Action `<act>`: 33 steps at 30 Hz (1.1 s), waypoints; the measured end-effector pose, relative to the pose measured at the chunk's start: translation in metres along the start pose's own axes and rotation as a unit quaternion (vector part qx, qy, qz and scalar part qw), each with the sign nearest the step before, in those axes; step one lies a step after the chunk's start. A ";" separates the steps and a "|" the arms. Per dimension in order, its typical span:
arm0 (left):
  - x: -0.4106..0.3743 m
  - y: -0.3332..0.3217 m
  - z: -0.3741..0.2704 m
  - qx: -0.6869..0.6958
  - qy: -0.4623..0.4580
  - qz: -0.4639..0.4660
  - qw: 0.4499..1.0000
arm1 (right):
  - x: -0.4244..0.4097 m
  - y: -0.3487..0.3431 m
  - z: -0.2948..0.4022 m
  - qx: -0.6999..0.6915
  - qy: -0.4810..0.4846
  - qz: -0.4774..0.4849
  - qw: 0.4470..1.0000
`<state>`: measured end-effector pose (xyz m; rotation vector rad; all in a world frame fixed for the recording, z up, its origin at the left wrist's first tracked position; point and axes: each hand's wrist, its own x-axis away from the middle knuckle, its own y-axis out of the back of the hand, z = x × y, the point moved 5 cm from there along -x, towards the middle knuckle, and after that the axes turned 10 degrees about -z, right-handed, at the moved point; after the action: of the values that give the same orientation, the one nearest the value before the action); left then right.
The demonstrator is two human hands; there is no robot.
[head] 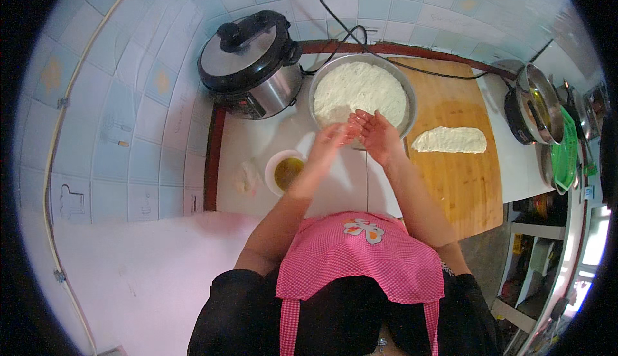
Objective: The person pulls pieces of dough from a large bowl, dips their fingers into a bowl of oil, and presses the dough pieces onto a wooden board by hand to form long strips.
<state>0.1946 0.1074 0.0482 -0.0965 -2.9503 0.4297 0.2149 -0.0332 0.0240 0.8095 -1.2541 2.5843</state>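
Observation:
My left hand (pixel 336 135) and my right hand (pixel 378 136) are close together above the near rim of a wide metal pan (pixel 411 96). Pale, puffy dough (pixel 359 88) fills much of the pan, with a hollow in its near left part. Both hands look wet or oily on the fingers, and I see nothing held in either. Motion blurs the left one; the right has its fingers slightly curled, palm turned toward the left. Below my left wrist stands a white bowl of yellowish-green oil (pixel 288 172). A flattened strip of dough (pixel 450 140) lies on the wooden board (pixel 449 192) at right.
An electric pressure cooker (pixel 256 66) stands at back left. Black cables (pixel 333 15) cross behind the pan and over the board's far end. At far right are a deep metal pan with oil (pixel 540 105) on a black cooker and a green plastic basket (pixel 567 155). A crumpled clear bag (pixel 247 177) lies left.

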 end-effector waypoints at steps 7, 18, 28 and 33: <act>-0.011 -0.084 0.021 -0.350 -0.319 0.037 0.880 | 0.007 -0.010 0.013 -0.082 0.046 0.006 0.996; -0.001 -0.095 -0.001 -0.335 -0.368 0.041 0.866 | 0.011 -0.018 0.028 -0.043 0.027 0.095 0.994; -0.038 0.077 -0.012 -0.299 -0.098 -0.123 0.941 | 0.006 -0.005 0.038 -0.089 -0.021 0.131 0.987; 0.053 0.169 -0.030 -0.597 -0.173 -0.196 0.758 | -0.001 0.026 0.030 -0.069 -0.059 0.121 0.989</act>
<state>0.1540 0.2818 0.0360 0.4911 -2.8701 -1.6476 0.2182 -0.0725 0.0207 0.8414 -1.6394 2.6249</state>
